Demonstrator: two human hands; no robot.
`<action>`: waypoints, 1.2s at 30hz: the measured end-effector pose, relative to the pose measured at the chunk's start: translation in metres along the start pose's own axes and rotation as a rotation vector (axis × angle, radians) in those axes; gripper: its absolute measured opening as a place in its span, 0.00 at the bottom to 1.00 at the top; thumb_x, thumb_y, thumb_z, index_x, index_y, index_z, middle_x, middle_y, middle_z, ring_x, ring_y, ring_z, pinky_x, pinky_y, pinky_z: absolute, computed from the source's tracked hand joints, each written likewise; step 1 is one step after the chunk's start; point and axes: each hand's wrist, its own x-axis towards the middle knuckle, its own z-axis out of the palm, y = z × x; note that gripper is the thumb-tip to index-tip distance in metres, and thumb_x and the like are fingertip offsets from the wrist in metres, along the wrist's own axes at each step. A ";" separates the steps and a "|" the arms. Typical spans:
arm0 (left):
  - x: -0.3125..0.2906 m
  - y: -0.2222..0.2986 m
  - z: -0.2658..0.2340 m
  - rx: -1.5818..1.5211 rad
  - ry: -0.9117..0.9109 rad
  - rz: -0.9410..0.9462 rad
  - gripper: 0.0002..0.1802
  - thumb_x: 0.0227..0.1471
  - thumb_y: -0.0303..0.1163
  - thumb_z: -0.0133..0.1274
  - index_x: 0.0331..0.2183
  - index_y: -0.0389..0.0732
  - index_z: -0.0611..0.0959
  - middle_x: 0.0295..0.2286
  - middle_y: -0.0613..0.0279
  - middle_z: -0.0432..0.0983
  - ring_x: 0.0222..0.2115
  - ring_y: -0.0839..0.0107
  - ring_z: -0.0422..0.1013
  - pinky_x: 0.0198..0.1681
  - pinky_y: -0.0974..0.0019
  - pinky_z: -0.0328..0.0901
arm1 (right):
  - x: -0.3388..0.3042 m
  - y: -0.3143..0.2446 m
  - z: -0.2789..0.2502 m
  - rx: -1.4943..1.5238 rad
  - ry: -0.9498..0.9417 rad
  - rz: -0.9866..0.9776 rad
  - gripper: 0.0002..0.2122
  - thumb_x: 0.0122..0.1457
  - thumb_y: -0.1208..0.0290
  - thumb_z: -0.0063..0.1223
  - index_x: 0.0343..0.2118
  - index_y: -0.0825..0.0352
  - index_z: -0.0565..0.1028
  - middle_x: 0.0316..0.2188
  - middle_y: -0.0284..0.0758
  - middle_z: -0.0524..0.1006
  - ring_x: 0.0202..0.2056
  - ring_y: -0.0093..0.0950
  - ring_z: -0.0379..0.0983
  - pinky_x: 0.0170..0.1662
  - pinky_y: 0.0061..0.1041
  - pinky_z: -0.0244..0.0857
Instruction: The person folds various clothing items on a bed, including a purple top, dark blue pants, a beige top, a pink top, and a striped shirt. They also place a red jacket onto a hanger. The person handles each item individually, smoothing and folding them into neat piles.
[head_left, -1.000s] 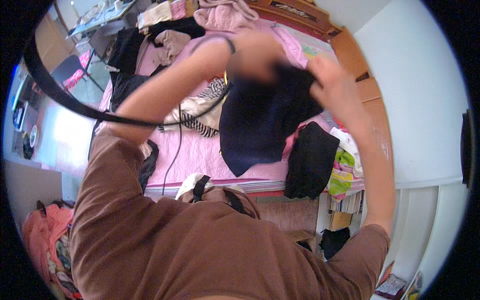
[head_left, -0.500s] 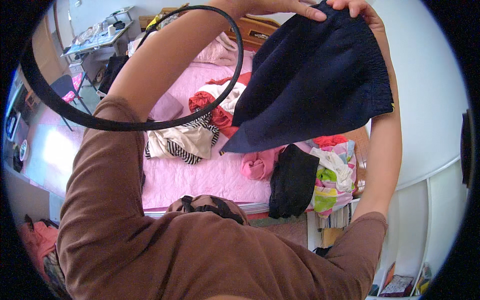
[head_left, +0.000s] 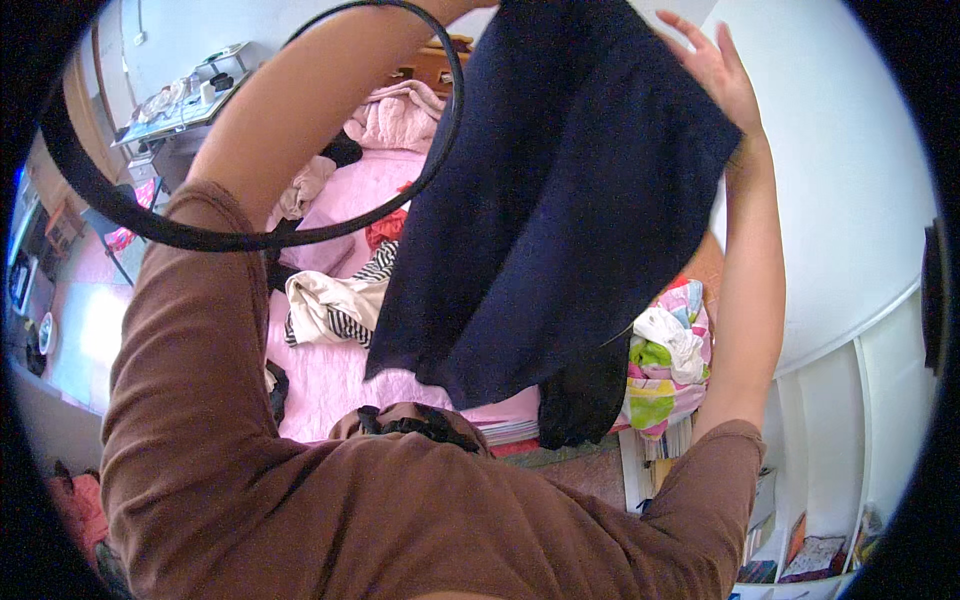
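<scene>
A pair of navy shorts [head_left: 570,220] hangs in the air in front of me, spread wide, its upper end cut off by the top of the picture. It hangs from the side of my left hand [head_left: 472,8], of which just a sliver shows at the top edge; its fingers are out of sight. My right hand [head_left: 715,75] is raised at the right border of the cloth, fingers apart and gripping nothing. Below the shorts, a black garment [head_left: 580,400] drapes over the bed's near edge.
On the pink bed [head_left: 310,390] lie a cream and striped garment [head_left: 335,305], a red garment [head_left: 385,228] and a folded pink blanket [head_left: 398,115]. A colourful cloth pile [head_left: 665,370] sits at the right, by white shelves [head_left: 815,440]. A black hoop-like strap [head_left: 210,238] crosses the left side.
The shorts have swung left and opened out, now hiding more of the bed. My right hand has let go of the cloth, its fingers spread. My left hand has moved up and left.
</scene>
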 end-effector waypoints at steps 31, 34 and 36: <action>-0.017 0.031 -0.097 0.295 -0.085 -0.116 0.24 0.39 0.33 0.62 0.40 0.35 0.75 0.37 0.57 0.72 0.38 0.65 0.68 0.45 0.64 0.64 | 0.051 -0.024 -0.035 -1.525 0.721 -0.543 0.15 0.36 0.87 0.45 0.30 0.68 0.66 0.21 0.36 0.67 0.29 0.28 0.64 0.33 0.27 0.61; -0.022 0.035 -0.095 0.298 -0.066 -0.192 0.24 0.40 0.34 0.61 0.39 0.32 0.75 0.36 0.57 0.73 0.39 0.66 0.68 0.45 0.66 0.63 | 0.039 -0.048 -0.035 -1.414 0.515 -0.196 0.10 0.40 0.85 0.44 0.29 0.69 0.67 0.22 0.36 0.68 0.27 0.28 0.65 0.31 0.28 0.62; -0.011 0.029 -0.102 0.233 -0.150 -0.127 0.20 0.39 0.31 0.58 0.37 0.30 0.76 0.35 0.57 0.73 0.38 0.66 0.68 0.46 0.66 0.62 | 0.028 -0.072 -0.067 -1.287 0.420 0.012 0.16 0.44 0.78 0.49 0.39 0.62 0.71 0.28 0.28 0.71 0.33 0.17 0.68 0.35 0.20 0.63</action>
